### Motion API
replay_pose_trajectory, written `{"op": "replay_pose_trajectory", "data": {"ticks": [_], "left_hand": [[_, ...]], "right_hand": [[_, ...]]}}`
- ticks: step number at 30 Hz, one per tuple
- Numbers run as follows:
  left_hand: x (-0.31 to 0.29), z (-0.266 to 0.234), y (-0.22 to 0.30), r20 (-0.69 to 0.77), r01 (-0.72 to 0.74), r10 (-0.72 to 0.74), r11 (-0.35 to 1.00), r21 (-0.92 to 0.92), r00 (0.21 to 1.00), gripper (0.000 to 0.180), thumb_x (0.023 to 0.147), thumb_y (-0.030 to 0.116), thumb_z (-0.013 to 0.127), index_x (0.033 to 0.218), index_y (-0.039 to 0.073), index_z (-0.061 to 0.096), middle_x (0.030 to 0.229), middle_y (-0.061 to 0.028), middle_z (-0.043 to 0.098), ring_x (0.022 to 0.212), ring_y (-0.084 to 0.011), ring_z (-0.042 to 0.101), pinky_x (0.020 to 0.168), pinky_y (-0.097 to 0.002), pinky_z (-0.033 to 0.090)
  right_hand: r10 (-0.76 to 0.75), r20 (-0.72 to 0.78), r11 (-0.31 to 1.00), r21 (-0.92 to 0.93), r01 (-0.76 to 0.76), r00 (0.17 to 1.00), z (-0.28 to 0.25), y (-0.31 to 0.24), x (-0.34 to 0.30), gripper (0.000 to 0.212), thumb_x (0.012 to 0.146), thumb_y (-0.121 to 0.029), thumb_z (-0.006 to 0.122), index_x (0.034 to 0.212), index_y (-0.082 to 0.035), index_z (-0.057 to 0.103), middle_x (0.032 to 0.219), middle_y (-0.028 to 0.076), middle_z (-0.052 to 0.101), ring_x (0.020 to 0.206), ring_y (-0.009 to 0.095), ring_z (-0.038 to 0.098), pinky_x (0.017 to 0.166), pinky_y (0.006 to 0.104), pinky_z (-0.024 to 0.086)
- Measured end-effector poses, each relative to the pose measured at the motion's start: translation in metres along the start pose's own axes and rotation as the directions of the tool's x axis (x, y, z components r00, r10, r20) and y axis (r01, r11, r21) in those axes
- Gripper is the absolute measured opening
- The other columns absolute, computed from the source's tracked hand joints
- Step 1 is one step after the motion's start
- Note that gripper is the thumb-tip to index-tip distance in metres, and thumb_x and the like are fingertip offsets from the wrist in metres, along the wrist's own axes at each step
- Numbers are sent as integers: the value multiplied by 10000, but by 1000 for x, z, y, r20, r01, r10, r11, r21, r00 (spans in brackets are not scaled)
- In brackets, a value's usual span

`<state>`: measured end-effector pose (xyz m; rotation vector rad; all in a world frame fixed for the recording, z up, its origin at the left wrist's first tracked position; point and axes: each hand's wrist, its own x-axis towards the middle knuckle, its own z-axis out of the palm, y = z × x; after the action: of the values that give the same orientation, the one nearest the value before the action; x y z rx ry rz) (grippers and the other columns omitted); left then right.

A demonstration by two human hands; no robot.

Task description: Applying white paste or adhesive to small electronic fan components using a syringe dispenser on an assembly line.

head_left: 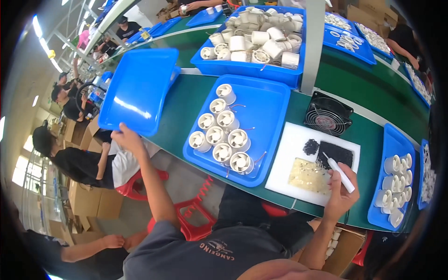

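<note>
Held one-sidedly by left fingers [123,131], a tray [137,86] could be tipped past the bench's near edge [176,148]; a white tool [341,173] is gripped by right fingers [347,171].

Red stools [128,189], grey floor [181,176]

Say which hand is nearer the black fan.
Right. The right hand, holding a white tool, is below the fan in view; the left hand is far left, at a blue tray.

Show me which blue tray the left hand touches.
The front blue tray, left of the fan tray; it alone meets the left hand.
</note>
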<state>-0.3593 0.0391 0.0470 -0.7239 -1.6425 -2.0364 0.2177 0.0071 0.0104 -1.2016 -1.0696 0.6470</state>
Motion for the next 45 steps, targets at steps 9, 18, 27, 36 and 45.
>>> {"op": "replay_pose_trajectory", "data": {"ticks": [9, 18, 27, 36, 45], "left_hand": [[92, 211, 67, 352, 381, -362, 925, 15, 864, 479, 921, 393, 688, 996, -71, 597, 962, -148, 636, 916, -265, 640, 667, -410, 546], [-47, 148, 43, 562, -137, 131, 990, -32, 816, 303, 931, 238, 664, 1070, -28, 626, 1014, -179, 678, 945, -274, 655, 887, -388, 506], [4, 49, -86, 247, -292, 159, 609, 738, 956, 465, 878, 242, 686, 1161, -69, 487, 1138, -286, 508, 1011, -446, 597, 863, -514, 508], [31, 21, -160, 275, -73, -218, 646, 760, 937, 501, 860, 256, 649, 1094, -153, 479, 981, -364, 677, 959, -490, 682, 880, -512, 530], [-10, -7, -119, 309, 194, -441, 783, 591, 842, 343, 866, 182, 633, 922, -143, 542, 687, -209, 674, 581, -302, 685, 581, -411, 548]], "right_hand": [[-11, 30, 1000, -24, 11, 999, -6, -4, -6, 231, 957, -67, 658, 1155, 52, 670, 931, 126, 722, 756, 104, 653, 627, 201, 487], [1, 26, 1000, -27, -1, 1000, -6, 3, -6, 233, 963, -65, 656, 1165, 51, 665, 998, 138, 719, 820, 129, 685, 650, 209, 508], [18, 40, 998, -60, -16, 999, -3, 1, -8, 235, 963, -46, 647, 1173, 59, 659, 1001, 145, 714, 833, 129, 682, 663, 215, 517], [-13, 50, 996, -93, 18, 999, -3, 4, -8, 278, 984, -86, 634, 1214, 69, 644, 959, 143, 709, 718, 74, 574, 620, 190, 437], [-39, 36, 987, -156, 44, 999, -2, 4, -9, 285, 997, -120, 621, 1225, 46, 656, 945, 110, 718, 707, 61, 545, 615, 189, 411]]}}
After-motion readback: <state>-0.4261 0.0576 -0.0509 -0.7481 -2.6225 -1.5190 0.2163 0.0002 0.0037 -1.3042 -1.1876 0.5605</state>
